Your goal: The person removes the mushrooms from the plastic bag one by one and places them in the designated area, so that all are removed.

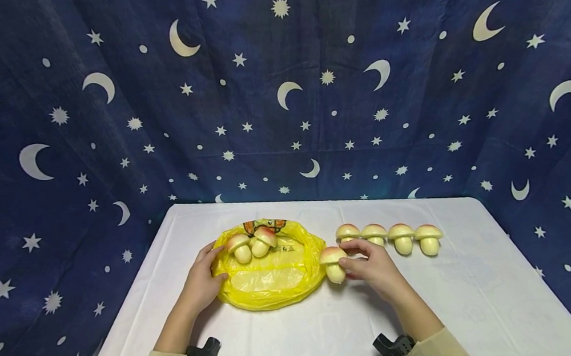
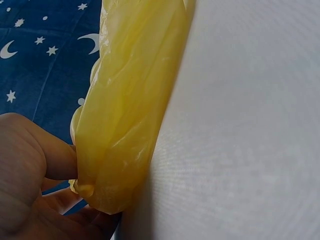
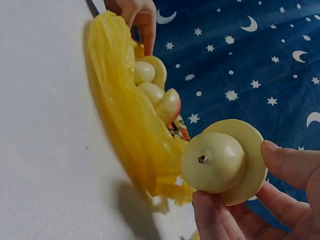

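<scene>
A yellow plastic bag (image 1: 269,280) lies spread on the white table, its mouth wide and facing up. Two toy mushrooms, one (image 1: 239,248) left and another (image 1: 263,241) beside it, rest in its far left part. My left hand (image 1: 203,280) holds the bag's left rim, thumb on the near side; in the left wrist view its fingers (image 2: 60,200) partly go behind the yellow film (image 2: 125,110). Between thumb and fingers, my right hand (image 1: 374,267) grips a toy mushroom (image 1: 334,264) by its cap, right at the bag's right edge. Its pale stem (image 3: 212,162) faces the right wrist camera.
Several more toy mushrooms (image 1: 402,237) stand in a row to the right of the bag, behind my right hand. A white cloth covers the table (image 1: 302,348). Behind it hangs a dark blue curtain (image 1: 258,106) with moons and stars.
</scene>
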{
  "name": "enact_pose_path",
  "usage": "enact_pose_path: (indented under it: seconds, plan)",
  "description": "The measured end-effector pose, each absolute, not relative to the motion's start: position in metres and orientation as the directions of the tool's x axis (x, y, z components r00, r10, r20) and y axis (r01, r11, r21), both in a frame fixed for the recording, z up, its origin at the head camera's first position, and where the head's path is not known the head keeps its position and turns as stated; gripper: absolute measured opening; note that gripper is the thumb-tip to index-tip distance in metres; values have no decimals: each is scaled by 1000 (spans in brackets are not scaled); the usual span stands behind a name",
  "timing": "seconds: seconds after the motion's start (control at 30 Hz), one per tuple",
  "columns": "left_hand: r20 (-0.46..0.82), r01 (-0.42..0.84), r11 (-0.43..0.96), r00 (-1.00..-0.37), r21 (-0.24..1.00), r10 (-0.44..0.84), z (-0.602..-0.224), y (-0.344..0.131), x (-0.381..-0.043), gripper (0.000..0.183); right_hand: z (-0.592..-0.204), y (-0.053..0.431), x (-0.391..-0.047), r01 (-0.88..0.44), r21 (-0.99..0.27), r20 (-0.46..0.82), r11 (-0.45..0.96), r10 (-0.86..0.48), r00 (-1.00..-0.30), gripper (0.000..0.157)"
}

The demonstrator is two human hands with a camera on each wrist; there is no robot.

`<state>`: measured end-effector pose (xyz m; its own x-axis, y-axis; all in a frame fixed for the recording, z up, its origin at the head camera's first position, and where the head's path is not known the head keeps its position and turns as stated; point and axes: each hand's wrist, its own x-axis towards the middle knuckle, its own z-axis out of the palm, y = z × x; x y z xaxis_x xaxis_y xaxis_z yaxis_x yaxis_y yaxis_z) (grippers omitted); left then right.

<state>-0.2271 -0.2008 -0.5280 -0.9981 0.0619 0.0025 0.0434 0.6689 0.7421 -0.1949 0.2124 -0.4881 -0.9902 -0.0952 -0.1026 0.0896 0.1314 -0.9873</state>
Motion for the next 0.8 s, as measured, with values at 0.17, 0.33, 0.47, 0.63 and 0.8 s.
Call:
enact_pose_path:
  seconds: [0.17,0.33,0.47,0.63,0.8]
  plan:
    - [8,48,668,-998,743,64,-527,-201,-227,67,-492,221,-194,116,-983,-126,142,-65,-990,46]
    - [11,51,670,-998,740,64,-527,-201,-227,68,-498,230,-192,133,-979,-141,156,-42,-989,45]
    - [9,50,674,-998,737,64,-527,-201,-227,68,-500,236,-189,134,-978,-142,159,-39,-989,46]
    - [4,42,675,-998,737,58,-527,-202,-227,67,-503,244,-188,146,-974,-153,174,-26,-988,47]
    - [2,43,675,-998,736,62,-526,-201,-227,67,-505,250,-186,167,-969,-172,181,-7,-985,48]
